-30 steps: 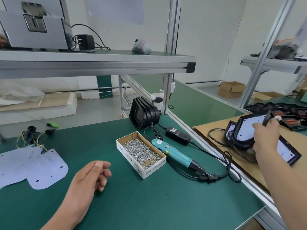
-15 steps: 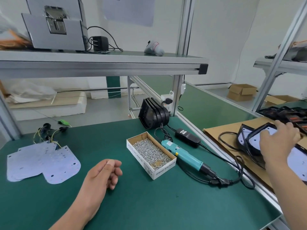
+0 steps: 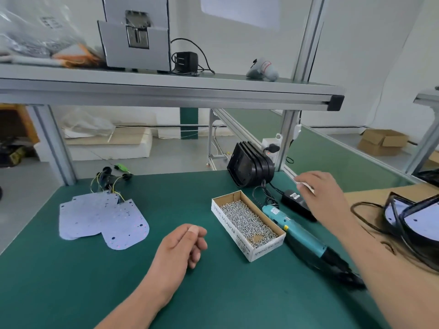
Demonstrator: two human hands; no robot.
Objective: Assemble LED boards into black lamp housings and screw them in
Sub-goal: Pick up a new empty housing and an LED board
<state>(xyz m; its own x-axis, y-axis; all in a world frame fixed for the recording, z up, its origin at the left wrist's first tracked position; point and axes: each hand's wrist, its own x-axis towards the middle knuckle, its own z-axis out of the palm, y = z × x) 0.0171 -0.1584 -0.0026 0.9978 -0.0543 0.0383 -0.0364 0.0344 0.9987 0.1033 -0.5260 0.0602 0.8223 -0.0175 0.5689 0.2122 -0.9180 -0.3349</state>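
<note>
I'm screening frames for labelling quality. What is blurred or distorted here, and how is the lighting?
Head view: the right hand is motion-blurred, its fingertips smeared; the left hand and screws are sharp; the wide lens leans the posts outward and bows the shelf edge; light is soft and even, with only a faint shadow under the left hand.

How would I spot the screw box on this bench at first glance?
Start at the green bench mat. Near its middle, right of the left hand, lies an open cardboard box. It alone brims with tiny silver screws, beside the teal screwdriver.
</note>
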